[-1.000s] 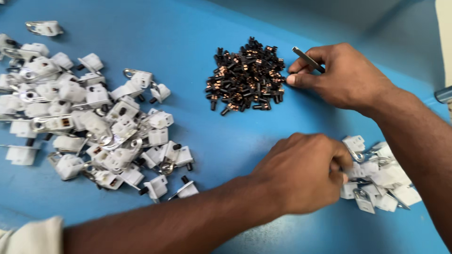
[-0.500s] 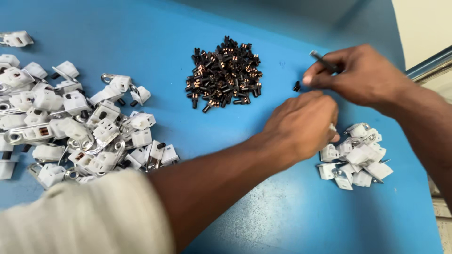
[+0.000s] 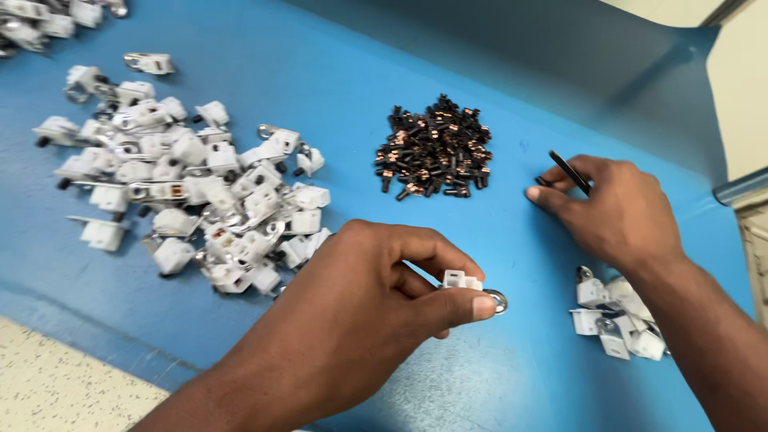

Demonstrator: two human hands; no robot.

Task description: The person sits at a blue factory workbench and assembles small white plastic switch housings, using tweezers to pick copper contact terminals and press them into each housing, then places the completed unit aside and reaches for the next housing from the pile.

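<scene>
Small white plastic connector block with round metal eyelet (image 3: 472, 286): pinched betw. thumb & fingers of our left hand (image 3: 376, 308), just above blue mat (image 3: 320, 72), near side of black-and-copper screw heap (image 3: 434, 158). Our right hand (image 3: 620, 212), right of heap, fingers closed on thin black tool (image 3: 570, 172). Big white-block pile (image 3: 184, 192) left of heap; small finished pile (image 3: 616, 316) right of it.

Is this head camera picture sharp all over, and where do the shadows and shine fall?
Head view: mostly sharp, with the left hand and the small white part it pinches crisp; the far corner of the blue mat lies in darker shade; soft shadows sit under the right hand and the dark screw pile; the white part's metal ring catches a small glint; no strong glare.
</scene>
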